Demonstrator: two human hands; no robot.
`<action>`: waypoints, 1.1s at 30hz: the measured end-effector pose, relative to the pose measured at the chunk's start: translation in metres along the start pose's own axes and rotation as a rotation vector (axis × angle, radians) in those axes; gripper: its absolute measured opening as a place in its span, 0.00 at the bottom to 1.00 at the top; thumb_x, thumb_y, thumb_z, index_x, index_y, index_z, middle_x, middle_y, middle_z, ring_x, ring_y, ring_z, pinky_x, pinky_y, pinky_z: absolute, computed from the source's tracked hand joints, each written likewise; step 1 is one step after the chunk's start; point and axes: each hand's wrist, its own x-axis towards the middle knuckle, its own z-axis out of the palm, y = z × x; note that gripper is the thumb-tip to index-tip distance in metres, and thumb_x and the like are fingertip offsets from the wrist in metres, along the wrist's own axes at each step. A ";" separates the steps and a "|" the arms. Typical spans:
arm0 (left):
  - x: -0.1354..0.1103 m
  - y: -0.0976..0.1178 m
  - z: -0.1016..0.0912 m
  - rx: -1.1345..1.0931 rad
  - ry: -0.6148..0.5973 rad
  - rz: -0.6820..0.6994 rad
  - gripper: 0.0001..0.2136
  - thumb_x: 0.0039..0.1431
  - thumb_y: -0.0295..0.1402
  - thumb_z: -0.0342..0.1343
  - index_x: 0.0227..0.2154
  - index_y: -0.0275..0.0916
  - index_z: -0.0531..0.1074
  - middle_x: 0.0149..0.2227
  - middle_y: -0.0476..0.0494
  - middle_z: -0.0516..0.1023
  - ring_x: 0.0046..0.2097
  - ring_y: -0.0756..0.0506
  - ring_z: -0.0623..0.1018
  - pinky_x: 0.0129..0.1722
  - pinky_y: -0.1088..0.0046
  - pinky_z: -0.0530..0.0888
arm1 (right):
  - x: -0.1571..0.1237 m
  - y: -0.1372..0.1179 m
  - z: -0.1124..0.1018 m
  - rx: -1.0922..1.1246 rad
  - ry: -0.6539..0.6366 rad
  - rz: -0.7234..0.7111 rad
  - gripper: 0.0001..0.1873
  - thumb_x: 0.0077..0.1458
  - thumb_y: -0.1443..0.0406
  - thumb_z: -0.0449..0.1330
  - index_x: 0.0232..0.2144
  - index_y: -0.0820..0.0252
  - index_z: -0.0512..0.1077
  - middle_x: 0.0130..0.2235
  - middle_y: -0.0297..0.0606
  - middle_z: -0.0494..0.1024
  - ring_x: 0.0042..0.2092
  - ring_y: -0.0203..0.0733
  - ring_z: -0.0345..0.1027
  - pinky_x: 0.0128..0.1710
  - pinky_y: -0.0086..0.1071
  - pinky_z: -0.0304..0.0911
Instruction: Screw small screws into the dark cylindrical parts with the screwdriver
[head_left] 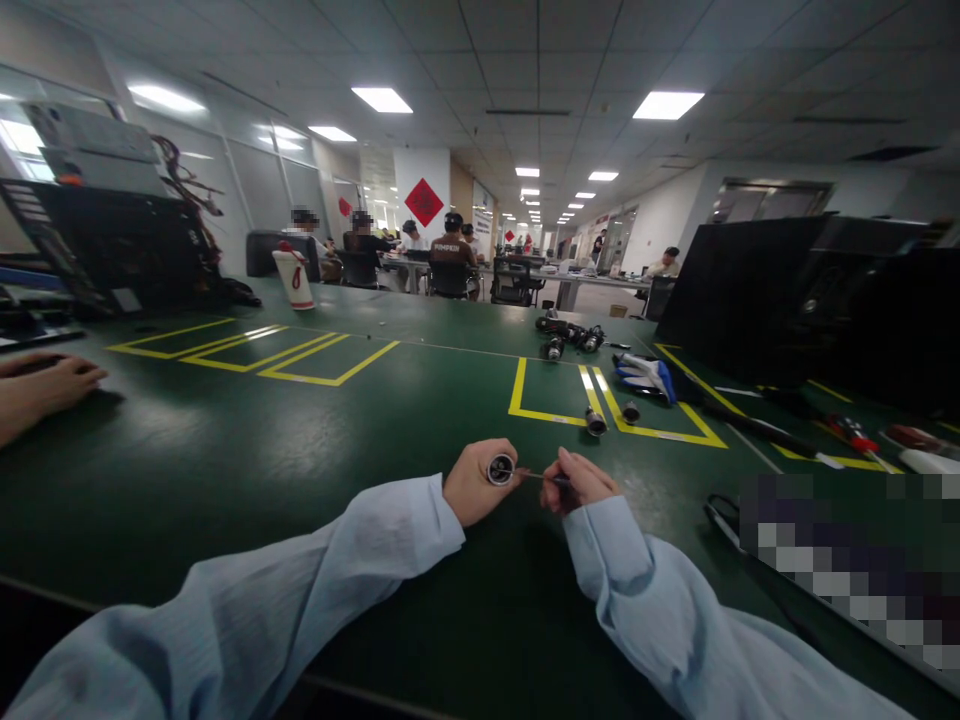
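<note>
From where I stand, the person in pale blue sleeves works low at the counter (315,440), left hand (478,483) with fingers wrapped snugly round a metal cylinder (500,469), its open end showing. The right hand (581,484) has its fingers pinched closed on a slim tool (556,480), whose thin shaft points at nine o'clock towards the cylinder; I can't tell whether its tip touches. Near the hands, at one o'clock, lies a similar metal piece (595,422), with gloves (646,378) beyond; another person's hand (56,385) rests at ten o'clock.
</note>
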 end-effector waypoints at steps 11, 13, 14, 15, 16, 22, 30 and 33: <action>0.000 -0.002 -0.001 0.151 0.010 0.016 0.09 0.49 0.32 0.53 0.18 0.36 0.62 0.19 0.52 0.63 0.23 0.53 0.64 0.23 0.78 0.61 | -0.012 0.007 0.007 -0.169 -0.002 -0.196 0.17 0.44 0.54 0.58 0.15 0.60 0.66 0.11 0.28 0.64 0.14 0.29 0.54 0.15 0.25 0.49; 0.000 -0.002 0.000 0.103 0.030 0.007 0.10 0.48 0.33 0.53 0.18 0.36 0.61 0.19 0.53 0.62 0.22 0.53 0.63 0.23 0.78 0.61 | -0.007 0.011 0.004 -0.033 -0.019 -0.115 0.17 0.43 0.54 0.60 0.15 0.61 0.67 0.11 0.29 0.65 0.14 0.29 0.55 0.15 0.25 0.48; 0.000 -0.002 0.000 0.075 0.034 0.002 0.10 0.48 0.33 0.54 0.18 0.36 0.60 0.19 0.53 0.62 0.22 0.53 0.63 0.23 0.78 0.60 | -0.005 0.012 0.002 0.034 -0.028 -0.081 0.17 0.42 0.54 0.60 0.15 0.61 0.67 0.11 0.29 0.65 0.14 0.29 0.56 0.15 0.25 0.49; 0.000 -0.003 0.001 0.049 0.035 -0.003 0.10 0.48 0.34 0.54 0.18 0.36 0.60 0.19 0.53 0.61 0.22 0.54 0.63 0.23 0.78 0.60 | -0.003 0.013 0.001 0.089 -0.036 -0.055 0.17 0.42 0.53 0.60 0.16 0.61 0.67 0.11 0.28 0.65 0.14 0.29 0.56 0.15 0.25 0.49; 0.001 -0.003 0.001 0.030 0.035 -0.006 0.11 0.48 0.34 0.54 0.18 0.36 0.60 0.19 0.54 0.61 0.22 0.54 0.63 0.22 0.78 0.60 | -0.002 0.014 0.001 0.127 -0.042 -0.040 0.17 0.41 0.53 0.61 0.16 0.61 0.68 0.11 0.28 0.66 0.14 0.29 0.56 0.16 0.25 0.50; 0.000 -0.003 -0.001 0.175 -0.010 0.013 0.08 0.48 0.31 0.53 0.19 0.36 0.62 0.20 0.52 0.64 0.24 0.52 0.65 0.24 0.77 0.61 | -0.006 0.006 0.002 -0.073 0.027 -0.095 0.18 0.42 0.53 0.60 0.15 0.62 0.68 0.11 0.30 0.66 0.14 0.29 0.56 0.14 0.25 0.50; 0.001 -0.003 -0.002 0.236 0.022 0.042 0.08 0.48 0.30 0.52 0.18 0.37 0.61 0.20 0.52 0.63 0.24 0.52 0.64 0.24 0.77 0.61 | -0.002 0.011 0.001 0.069 -0.022 0.010 0.17 0.40 0.54 0.62 0.15 0.61 0.68 0.10 0.30 0.66 0.13 0.30 0.56 0.15 0.26 0.52; 0.001 -0.005 -0.001 0.126 0.044 0.003 0.09 0.48 0.32 0.54 0.18 0.36 0.61 0.19 0.53 0.62 0.23 0.53 0.64 0.23 0.78 0.61 | 0.005 0.017 -0.001 0.258 -0.059 0.093 0.15 0.39 0.55 0.63 0.15 0.60 0.69 0.10 0.29 0.65 0.13 0.30 0.55 0.17 0.29 0.56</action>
